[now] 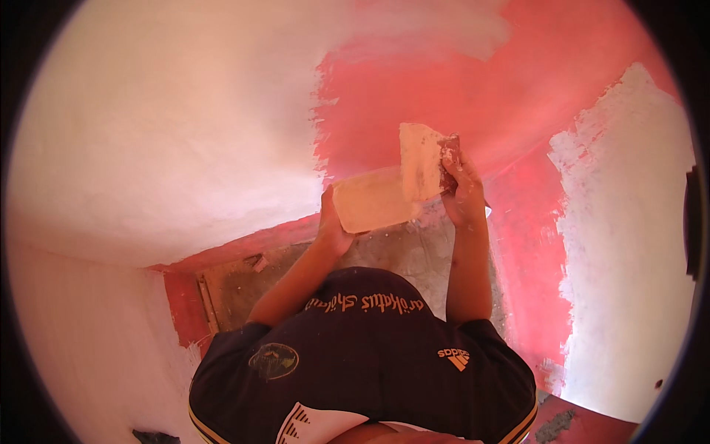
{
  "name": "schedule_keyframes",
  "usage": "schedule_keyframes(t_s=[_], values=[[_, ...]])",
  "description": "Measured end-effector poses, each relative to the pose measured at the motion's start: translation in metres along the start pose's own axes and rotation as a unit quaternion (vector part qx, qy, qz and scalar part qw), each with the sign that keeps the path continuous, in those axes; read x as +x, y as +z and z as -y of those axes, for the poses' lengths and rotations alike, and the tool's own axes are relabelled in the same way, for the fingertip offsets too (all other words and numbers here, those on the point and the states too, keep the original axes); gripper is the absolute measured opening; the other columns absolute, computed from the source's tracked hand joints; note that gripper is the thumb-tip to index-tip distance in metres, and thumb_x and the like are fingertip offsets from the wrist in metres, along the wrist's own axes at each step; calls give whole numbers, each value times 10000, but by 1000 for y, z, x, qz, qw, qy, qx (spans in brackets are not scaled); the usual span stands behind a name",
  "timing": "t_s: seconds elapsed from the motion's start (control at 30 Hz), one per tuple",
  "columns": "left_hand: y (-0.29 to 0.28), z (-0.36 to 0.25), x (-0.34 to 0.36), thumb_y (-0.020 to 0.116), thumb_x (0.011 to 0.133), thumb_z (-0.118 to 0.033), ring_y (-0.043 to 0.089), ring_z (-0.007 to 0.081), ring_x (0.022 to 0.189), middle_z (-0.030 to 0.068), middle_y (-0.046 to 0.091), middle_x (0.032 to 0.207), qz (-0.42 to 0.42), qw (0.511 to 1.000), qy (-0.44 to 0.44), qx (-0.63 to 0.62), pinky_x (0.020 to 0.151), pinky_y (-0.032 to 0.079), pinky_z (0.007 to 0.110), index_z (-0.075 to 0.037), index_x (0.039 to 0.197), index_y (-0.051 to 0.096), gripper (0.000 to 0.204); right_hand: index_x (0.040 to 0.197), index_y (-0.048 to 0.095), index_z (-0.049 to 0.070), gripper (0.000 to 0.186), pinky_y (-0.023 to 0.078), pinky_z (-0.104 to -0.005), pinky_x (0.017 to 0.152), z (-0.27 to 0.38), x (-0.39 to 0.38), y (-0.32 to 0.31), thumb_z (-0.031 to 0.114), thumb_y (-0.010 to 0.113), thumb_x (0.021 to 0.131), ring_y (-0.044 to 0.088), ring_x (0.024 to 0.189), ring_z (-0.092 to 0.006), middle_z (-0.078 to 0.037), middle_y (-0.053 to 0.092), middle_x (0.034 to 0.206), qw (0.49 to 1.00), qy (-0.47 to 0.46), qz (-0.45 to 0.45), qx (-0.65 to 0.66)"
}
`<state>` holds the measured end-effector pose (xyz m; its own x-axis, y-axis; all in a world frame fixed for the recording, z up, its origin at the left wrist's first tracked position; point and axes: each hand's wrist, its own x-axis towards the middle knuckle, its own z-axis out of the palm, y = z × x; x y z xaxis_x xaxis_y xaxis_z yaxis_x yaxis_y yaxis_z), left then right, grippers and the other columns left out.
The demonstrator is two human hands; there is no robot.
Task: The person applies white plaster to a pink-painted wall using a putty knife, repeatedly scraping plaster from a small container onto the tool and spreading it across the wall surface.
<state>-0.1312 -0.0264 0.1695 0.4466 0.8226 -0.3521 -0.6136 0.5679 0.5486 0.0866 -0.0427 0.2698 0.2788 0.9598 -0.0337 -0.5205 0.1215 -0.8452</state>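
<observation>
My left hand [333,222] holds a wide rectangular board or blade [371,201], coated in pale cream paste, from its left and lower side. My right hand [462,189] grips a scraper [420,159] with a smeared pale blade and a dark reddish edge or handle. The scraper sits upright at the right end of the wide board, overlapping it; whether they touch is unclear. Both hands are raised in front of my dark shirt, with pink and white wall behind them.
Pink wall [421,81] meets rough white coating [163,126] on the left and another white patch [621,244] on the right. Below lies a grey, dusty floor [425,263] with small debris. A dark object [692,222] is at the right rim, another [155,436] at the lower left.
</observation>
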Motion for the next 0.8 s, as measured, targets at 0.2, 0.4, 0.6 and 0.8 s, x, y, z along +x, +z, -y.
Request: schedule_keyframes(t_s=[0.2,0.4,0.6,0.8], values=[[-13,-34,-3,330,1009,-564,628,226,1167,19,646,1259,18,1000,2,-16,872,526,445,-171,1324,571,559,1209,639,23,257,379,-206,617,-21,6,1,93,588,967,490,707,-48,35,582,838,969,-5,85,-231],[-38,-59,-7,271,998,-682,498,309,1358,101,510,1475,40,998,-41,29,1086,418,552,-116,1484,420,760,1234,617,27,261,389,-230,615,-37,-8,33,77,571,982,470,690,-58,28,553,846,980,-36,22,-196],[-78,-73,-12,291,996,-673,512,315,1341,96,520,1462,22,996,-86,-3,1066,439,544,-130,1475,429,737,1323,557,47,320,475,-253,669,-34,8,20,85,561,1005,560,761,-79,22,597,926,988,-153,-36,-9],[-128,-80,-26,327,978,-643,550,293,1278,65,574,1400,42,997,-68,-17,1023,450,516,-171,1403,520,665,1305,449,75,326,521,-290,745,28,92,20,88,570,1003,579,872,-141,-43,565,1032,886,-402,-225,-55]])
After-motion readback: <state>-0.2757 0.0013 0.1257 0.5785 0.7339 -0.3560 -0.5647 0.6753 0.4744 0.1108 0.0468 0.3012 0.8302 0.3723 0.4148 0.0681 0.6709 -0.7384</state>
